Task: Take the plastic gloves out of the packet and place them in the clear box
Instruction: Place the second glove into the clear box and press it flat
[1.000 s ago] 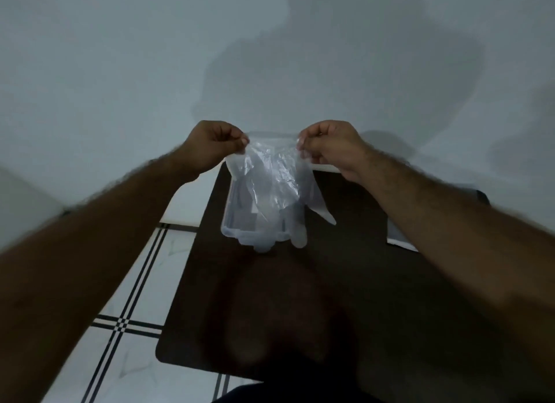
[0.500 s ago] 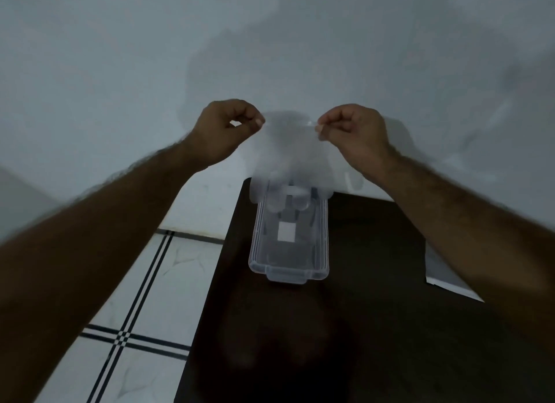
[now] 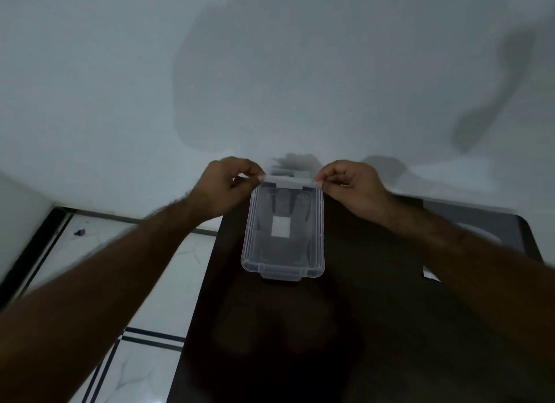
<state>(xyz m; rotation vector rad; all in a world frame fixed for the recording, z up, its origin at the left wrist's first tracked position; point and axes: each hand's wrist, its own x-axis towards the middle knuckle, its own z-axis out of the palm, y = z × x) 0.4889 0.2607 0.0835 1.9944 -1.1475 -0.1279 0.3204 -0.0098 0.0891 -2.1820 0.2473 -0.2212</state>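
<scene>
A clear plastic box (image 3: 281, 274) stands open on the dark table (image 3: 375, 327), its long side pointing away from me. A thin transparent plastic glove (image 3: 286, 181) is stretched by its cuff over the box's far rim, and its fingers lie down inside the box. My left hand (image 3: 226, 188) pinches the cuff's left corner. My right hand (image 3: 353, 186) pinches the right corner. A white label shows through the box's bottom. The pale packet (image 3: 477, 231) lies at the table's right side, partly hidden behind my right forearm.
A light wall rises directly behind the table's far edge. Left of the table the white tiled floor (image 3: 156, 282) with dark stripes lies well below. The table's left edge runs close to the box.
Both hands have lowered the glove from hanging in the air above the table down into the box. The cuff now sits at the box's far rim.
</scene>
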